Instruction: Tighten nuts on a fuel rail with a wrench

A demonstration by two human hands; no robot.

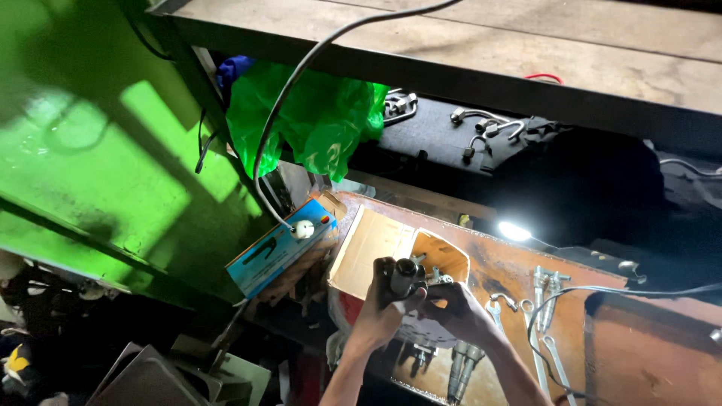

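I hold a dark metal part over the open cardboard box. My left hand and right hand both wrap it. It looks heavy, hard, maybe greasy.

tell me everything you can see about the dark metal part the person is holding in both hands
The dark metal part looks like a short, stubby cylinder with a round open end turned toward the camera, its surface dull and greasy black. It is held up over the open cardboard box, above the rusty bench top. The left hand wraps it from below, one finger bandaged in white; the right hand grips from the side. Finer detail is too dim to tell.
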